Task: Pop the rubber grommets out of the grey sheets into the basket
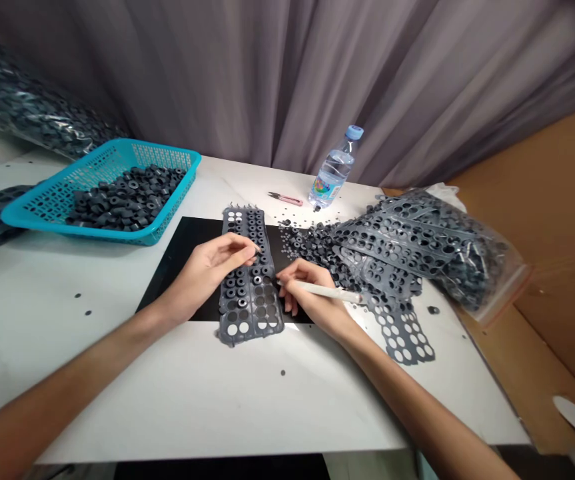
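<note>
A dark grey rubber sheet (252, 313) with rows of round holes and ring-shaped parts lies on a black mat (177, 267). Over the sheet's middle, my left hand (217, 260) has its thumb and fingertips pinched together; whatever is between them is too small to make out. My right hand (312, 290), at the sheet's right edge, is closed around a white pen-like tool (334, 292), its front end pointing left towards the sheet. Several holes near the sheet's lower end hold no rings.
A blue basket (167, 223) of grey parts stands at the left, near a large clear bag (32, 100). Pink snips (286, 199) and a water bottle (334, 173) are behind. Punched sheets (382, 233), loose bits and a plastic bag (487, 267) lie right.
</note>
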Motion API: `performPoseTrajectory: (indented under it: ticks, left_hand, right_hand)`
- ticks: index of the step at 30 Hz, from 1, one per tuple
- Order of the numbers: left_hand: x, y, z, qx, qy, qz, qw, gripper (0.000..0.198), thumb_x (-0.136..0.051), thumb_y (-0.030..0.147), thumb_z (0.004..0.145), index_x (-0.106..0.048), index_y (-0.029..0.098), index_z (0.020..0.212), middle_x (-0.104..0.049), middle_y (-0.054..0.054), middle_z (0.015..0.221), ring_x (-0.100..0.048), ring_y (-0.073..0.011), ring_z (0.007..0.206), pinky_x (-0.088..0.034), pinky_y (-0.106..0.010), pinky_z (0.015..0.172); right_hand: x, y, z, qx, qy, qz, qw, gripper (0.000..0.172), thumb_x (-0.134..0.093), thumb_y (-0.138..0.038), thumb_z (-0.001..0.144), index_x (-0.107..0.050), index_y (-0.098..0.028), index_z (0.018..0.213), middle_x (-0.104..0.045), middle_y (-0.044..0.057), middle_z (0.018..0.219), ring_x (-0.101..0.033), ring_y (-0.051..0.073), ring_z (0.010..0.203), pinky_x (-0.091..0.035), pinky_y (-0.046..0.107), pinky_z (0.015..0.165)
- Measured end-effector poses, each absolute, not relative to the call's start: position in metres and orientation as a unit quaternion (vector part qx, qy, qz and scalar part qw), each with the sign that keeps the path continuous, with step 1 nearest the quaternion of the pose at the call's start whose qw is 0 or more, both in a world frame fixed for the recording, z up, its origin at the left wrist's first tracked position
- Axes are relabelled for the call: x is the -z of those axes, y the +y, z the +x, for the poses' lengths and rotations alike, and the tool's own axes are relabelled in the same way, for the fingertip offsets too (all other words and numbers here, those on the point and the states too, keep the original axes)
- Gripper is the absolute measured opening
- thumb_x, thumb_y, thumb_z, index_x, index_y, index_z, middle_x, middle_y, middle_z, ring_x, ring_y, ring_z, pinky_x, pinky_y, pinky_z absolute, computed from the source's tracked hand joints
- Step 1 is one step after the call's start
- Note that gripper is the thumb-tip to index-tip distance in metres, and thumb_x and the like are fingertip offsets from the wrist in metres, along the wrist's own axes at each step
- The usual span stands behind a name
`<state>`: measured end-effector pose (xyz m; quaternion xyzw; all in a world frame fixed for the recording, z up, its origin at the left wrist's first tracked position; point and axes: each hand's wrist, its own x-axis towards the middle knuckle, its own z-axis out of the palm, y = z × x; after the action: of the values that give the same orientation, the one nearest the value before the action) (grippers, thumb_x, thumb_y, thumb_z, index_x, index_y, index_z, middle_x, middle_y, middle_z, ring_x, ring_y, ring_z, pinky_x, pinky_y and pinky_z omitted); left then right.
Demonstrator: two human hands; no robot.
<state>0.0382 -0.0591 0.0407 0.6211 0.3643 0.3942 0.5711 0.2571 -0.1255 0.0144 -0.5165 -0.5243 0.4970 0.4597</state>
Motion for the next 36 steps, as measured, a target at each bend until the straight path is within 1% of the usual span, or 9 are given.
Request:
performPoseTrajectory:
  ticks: [3, 5, 8, 12, 19, 23, 27, 30, 36]
  left_hand:
    - [-0.042, -0.063, 0.035, -0.355, 0.369, 0.518, 0.685, 0.023, -0.071, 0.036, 0.099, -0.074, 0.020, 0.116, -0.075, -0.006, 0.123, -0.069, -0.0186, 0.115, -0.051, -0.032, 0.111]
    - [-0.042, -0.068, 0.034, -0.333, 0.370, 0.482, 0.721, 0.023, -0.071, 0.032, 0.100, -0.075, 0.021, 0.119, -0.075, -0.007, 0.126, -0.069, -0.0193, 0.120, -0.049, -0.032, 0.115]
    - [-0.040, -0.072, 0.033, -0.304, 0.365, 0.464, 0.748, 0.025, -0.070, 0.032, 0.101, -0.076, 0.021, 0.122, -0.076, -0.008, 0.129, -0.068, -0.0212, 0.127, -0.048, -0.033, 0.119]
    - [-0.040, -0.074, 0.031, -0.287, 0.355, 0.454, 0.765, 0.027, -0.069, 0.033, 0.102, -0.075, 0.020, 0.125, -0.077, -0.008, 0.129, -0.066, -0.0227, 0.132, -0.047, -0.033, 0.120]
    - [-0.045, -0.077, 0.030, -0.277, 0.335, 0.424, 0.795, 0.028, -0.062, 0.027, 0.106, -0.072, 0.015, 0.129, -0.078, -0.012, 0.127, -0.066, -0.0215, 0.132, -0.046, -0.030, 0.121]
    - [-0.049, -0.079, 0.030, -0.268, 0.333, 0.402, 0.810, 0.029, -0.063, 0.023, 0.104, -0.070, 0.012, 0.131, -0.077, -0.014, 0.129, -0.065, -0.0231, 0.134, -0.044, -0.032, 0.123]
    - [-0.052, -0.081, 0.031, -0.261, 0.333, 0.402, 0.812, 0.031, -0.064, 0.026, 0.104, -0.070, 0.012, 0.132, -0.076, -0.015, 0.129, -0.065, -0.0239, 0.133, -0.045, -0.034, 0.122]
    - [-0.052, -0.082, 0.032, -0.265, 0.332, 0.408, 0.808, 0.030, -0.065, 0.028, 0.104, -0.071, 0.013, 0.129, -0.077, -0.015, 0.127, -0.067, -0.0240, 0.132, -0.047, -0.034, 0.121]
    - [-0.053, -0.083, 0.031, -0.260, 0.326, 0.427, 0.803, 0.029, -0.067, 0.032, 0.102, -0.074, 0.016, 0.125, -0.077, -0.014, 0.129, -0.066, -0.0267, 0.133, -0.049, -0.039, 0.120]
  right_hand:
    - [-0.015, -0.120, 0.263, -0.485, -0.498, -0.512, 0.505, 0.011, -0.064, -0.029, 0.093, -0.064, -0.019, 0.094, -0.066, -0.002, 0.070, -0.057, 0.009, 0.045, -0.047, 0.020, 0.041]
    - [-0.014, -0.118, 0.265, -0.466, -0.490, -0.527, 0.515, 0.012, -0.065, -0.031, 0.093, -0.063, -0.019, 0.092, -0.065, -0.003, 0.068, -0.056, 0.009, 0.044, -0.046, 0.019, 0.039]
    - [-0.014, -0.120, 0.264, -0.461, -0.501, -0.537, 0.498, 0.014, -0.066, -0.032, 0.094, -0.062, -0.019, 0.092, -0.065, -0.003, 0.069, -0.057, 0.010, 0.045, -0.047, 0.020, 0.040]
    - [-0.016, -0.130, 0.259, -0.441, -0.549, -0.533, 0.468, 0.014, -0.064, -0.034, 0.098, -0.062, -0.020, 0.095, -0.065, -0.002, 0.072, -0.060, 0.010, 0.051, -0.048, 0.021, 0.046]
    - [-0.027, -0.138, 0.258, -0.377, -0.635, -0.542, 0.400, 0.017, -0.058, -0.036, 0.104, -0.065, -0.021, 0.101, -0.064, -0.003, 0.070, -0.061, 0.011, 0.056, -0.047, 0.021, 0.053]
    - [-0.029, -0.137, 0.259, -0.363, -0.648, -0.544, 0.389, 0.018, -0.057, -0.037, 0.105, -0.065, -0.021, 0.101, -0.063, -0.003, 0.070, -0.060, 0.011, 0.055, -0.045, 0.021, 0.052]
    - [-0.027, -0.136, 0.259, -0.368, -0.652, -0.542, 0.382, 0.020, -0.057, -0.038, 0.105, -0.065, -0.021, 0.102, -0.062, -0.002, 0.071, -0.058, 0.011, 0.056, -0.045, 0.022, 0.053]
    - [-0.028, -0.137, 0.260, -0.378, -0.652, -0.540, 0.374, 0.022, -0.058, -0.041, 0.104, -0.067, -0.021, 0.104, -0.064, -0.001, 0.076, -0.059, 0.013, 0.060, -0.047, 0.023, 0.055]
    - [-0.031, -0.141, 0.260, -0.384, -0.643, -0.544, 0.377, 0.024, -0.058, -0.044, 0.104, -0.068, -0.022, 0.107, -0.067, 0.003, 0.085, -0.061, 0.016, 0.066, -0.050, 0.026, 0.058]
